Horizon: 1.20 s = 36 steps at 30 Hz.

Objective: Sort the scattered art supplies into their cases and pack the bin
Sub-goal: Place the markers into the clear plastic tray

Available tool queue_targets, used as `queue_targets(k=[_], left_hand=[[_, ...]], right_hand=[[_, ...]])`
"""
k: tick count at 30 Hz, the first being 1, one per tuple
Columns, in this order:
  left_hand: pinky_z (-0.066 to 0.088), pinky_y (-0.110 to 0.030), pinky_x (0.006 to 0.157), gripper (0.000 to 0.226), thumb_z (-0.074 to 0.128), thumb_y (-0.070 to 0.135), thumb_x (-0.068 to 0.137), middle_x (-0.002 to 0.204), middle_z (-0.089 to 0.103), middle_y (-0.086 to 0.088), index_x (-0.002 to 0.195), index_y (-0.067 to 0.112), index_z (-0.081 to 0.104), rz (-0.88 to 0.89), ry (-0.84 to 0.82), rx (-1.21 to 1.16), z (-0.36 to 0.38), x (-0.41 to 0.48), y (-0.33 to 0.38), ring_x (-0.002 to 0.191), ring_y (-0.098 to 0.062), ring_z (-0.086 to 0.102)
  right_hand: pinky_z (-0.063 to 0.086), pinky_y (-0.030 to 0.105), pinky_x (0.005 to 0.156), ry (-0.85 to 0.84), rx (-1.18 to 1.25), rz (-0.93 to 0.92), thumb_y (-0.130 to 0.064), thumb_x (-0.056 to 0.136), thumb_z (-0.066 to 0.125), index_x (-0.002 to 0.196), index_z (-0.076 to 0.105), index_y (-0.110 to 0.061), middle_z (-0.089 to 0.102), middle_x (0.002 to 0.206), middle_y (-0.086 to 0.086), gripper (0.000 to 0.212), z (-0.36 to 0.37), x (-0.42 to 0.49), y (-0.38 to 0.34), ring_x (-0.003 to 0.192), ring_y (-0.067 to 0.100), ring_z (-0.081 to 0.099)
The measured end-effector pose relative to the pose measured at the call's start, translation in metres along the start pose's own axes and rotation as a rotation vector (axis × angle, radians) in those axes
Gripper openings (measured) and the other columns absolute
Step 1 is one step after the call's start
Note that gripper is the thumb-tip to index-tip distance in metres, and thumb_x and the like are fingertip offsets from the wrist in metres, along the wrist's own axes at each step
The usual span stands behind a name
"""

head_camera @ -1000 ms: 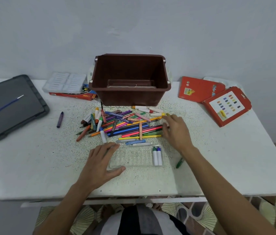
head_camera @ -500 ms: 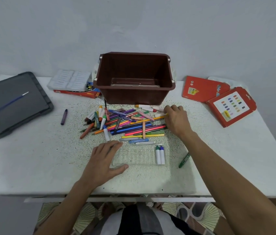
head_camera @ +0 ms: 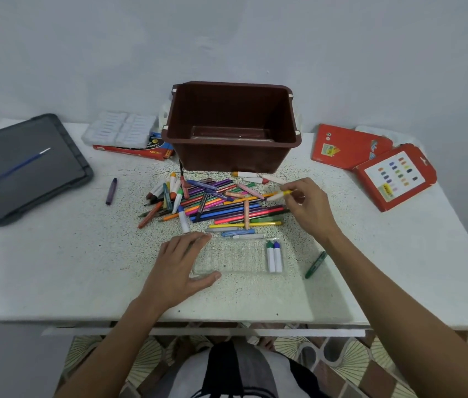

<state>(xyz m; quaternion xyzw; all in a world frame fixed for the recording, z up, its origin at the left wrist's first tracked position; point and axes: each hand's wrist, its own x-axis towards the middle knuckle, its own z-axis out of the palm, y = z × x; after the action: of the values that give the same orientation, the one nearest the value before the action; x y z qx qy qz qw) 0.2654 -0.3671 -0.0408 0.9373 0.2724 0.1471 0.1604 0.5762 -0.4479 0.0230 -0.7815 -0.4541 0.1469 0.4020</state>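
A heap of coloured markers and pencils [head_camera: 215, 203] lies in front of the empty brown bin [head_camera: 231, 155]. My right hand [head_camera: 311, 209] pinches a white marker with a yellow cap [head_camera: 280, 194] at the heap's right end, lifted slightly. My left hand [head_camera: 181, 268] rests flat on the left end of a clear plastic tray [head_camera: 238, 258]. In the tray's right end lie a green-capped and a blue-capped marker [head_camera: 273, 256].
A dark grey lid [head_camera: 26, 168] with a blue brush on it lies far left. A purple crayon [head_camera: 111, 191] and a green crayon [head_camera: 315, 264] lie loose. White cases [head_camera: 119, 129] on a red box sit back left, red cardboard cases [head_camera: 393, 176] back right.
My right hand has closed on the yellow-capped marker and lifted it off the heap's right end. The left hand has stayed on the tray.
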Motion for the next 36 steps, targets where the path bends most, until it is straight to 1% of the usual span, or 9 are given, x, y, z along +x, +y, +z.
queue_targets(k=[3,7,12,17,21,26,30,33,36], left_hand=[[0.030,-0.033,0.101,0.076,0.047,0.073,0.086,0.139,0.047,0.005,0.143,0.023,0.045,-0.003,-0.007,0.001,0.001,-0.001,-0.001,0.123,-0.017,0.043],[0.033,-0.035,0.100,0.076,0.047,0.072,0.086,0.139,0.046,0.005,0.143,0.022,0.045,0.003,0.001,0.006,0.001,-0.001,-0.001,0.123,-0.018,0.044],[0.034,-0.037,0.100,0.078,0.045,0.073,0.086,0.140,0.046,0.004,0.146,0.023,0.040,-0.005,-0.004,0.011,0.001,-0.001,-0.001,0.123,-0.018,0.043],[0.036,-0.040,0.097,0.065,0.045,0.071,0.087,0.137,0.046,0.003,0.138,0.031,0.047,0.016,0.001,0.034,-0.001,-0.001,0.001,0.120,-0.020,0.044],[0.038,-0.041,0.097,0.072,0.042,0.071,0.088,0.138,0.047,0.000,0.146,0.028,0.041,0.014,-0.006,0.071,0.000,-0.001,0.000,0.120,-0.022,0.044],[0.038,-0.044,0.098,0.062,0.044,0.070,0.088,0.139,0.046,0.000,0.138,0.033,0.050,0.015,-0.016,0.063,0.000,-0.001,0.000,0.122,-0.024,0.045],[0.037,-0.044,0.099,0.065,0.043,0.070,0.088,0.141,0.045,0.001,0.141,0.034,0.049,0.006,-0.023,0.066,0.000,-0.002,0.000,0.124,-0.023,0.043],[0.037,-0.044,0.100,0.065,0.043,0.069,0.088,0.140,0.045,0.000,0.142,0.033,0.049,0.010,-0.020,0.078,0.000,-0.002,0.000,0.125,-0.022,0.042],[0.038,-0.045,0.098,0.065,0.044,0.069,0.088,0.139,0.046,-0.001,0.142,0.032,0.050,0.014,-0.013,0.082,0.000,-0.002,0.000,0.123,-0.023,0.042]], right_hand=[[0.052,0.016,0.073,-0.050,0.128,0.042,-0.003,0.092,0.064,0.104,0.071,-0.015,0.066,0.101,0.000,0.018,-0.006,-0.021,-0.010,0.088,0.007,0.064],[0.055,0.022,0.075,-0.180,0.155,0.063,-0.002,0.089,0.066,0.097,0.063,-0.015,0.066,0.093,0.000,0.015,-0.011,-0.042,-0.019,0.084,0.012,0.065],[0.057,0.032,0.076,-0.404,0.024,0.022,-0.003,0.089,0.065,0.090,0.064,-0.017,0.067,0.088,0.000,0.014,-0.009,-0.056,-0.020,0.082,0.015,0.065],[0.056,0.031,0.075,-0.533,-0.134,-0.085,-0.003,0.088,0.064,0.095,0.068,-0.018,0.068,0.087,-0.004,0.017,-0.004,-0.059,-0.024,0.080,0.009,0.064],[0.055,0.030,0.072,-0.501,-0.195,-0.125,-0.003,0.088,0.064,0.097,0.071,-0.015,0.069,0.089,0.001,0.016,0.001,-0.060,-0.030,0.079,0.014,0.064],[0.045,0.024,0.071,-0.430,-0.288,-0.237,-0.008,0.089,0.065,0.103,0.071,-0.007,0.061,0.091,0.003,0.015,0.016,-0.070,-0.030,0.075,0.014,0.054],[0.038,0.018,0.075,-0.348,-0.329,-0.278,-0.009,0.091,0.065,0.107,0.071,-0.003,0.057,0.096,0.006,0.019,0.025,-0.079,-0.023,0.078,0.012,0.050],[0.045,0.022,0.074,-0.316,-0.348,-0.296,-0.006,0.089,0.066,0.104,0.072,-0.001,0.059,0.094,0.009,0.018,0.028,-0.084,-0.022,0.078,0.020,0.058],[0.050,0.026,0.068,-0.273,-0.347,-0.316,-0.003,0.086,0.068,0.095,0.074,0.002,0.058,0.089,0.009,0.011,0.032,-0.090,-0.022,0.073,0.023,0.059]])
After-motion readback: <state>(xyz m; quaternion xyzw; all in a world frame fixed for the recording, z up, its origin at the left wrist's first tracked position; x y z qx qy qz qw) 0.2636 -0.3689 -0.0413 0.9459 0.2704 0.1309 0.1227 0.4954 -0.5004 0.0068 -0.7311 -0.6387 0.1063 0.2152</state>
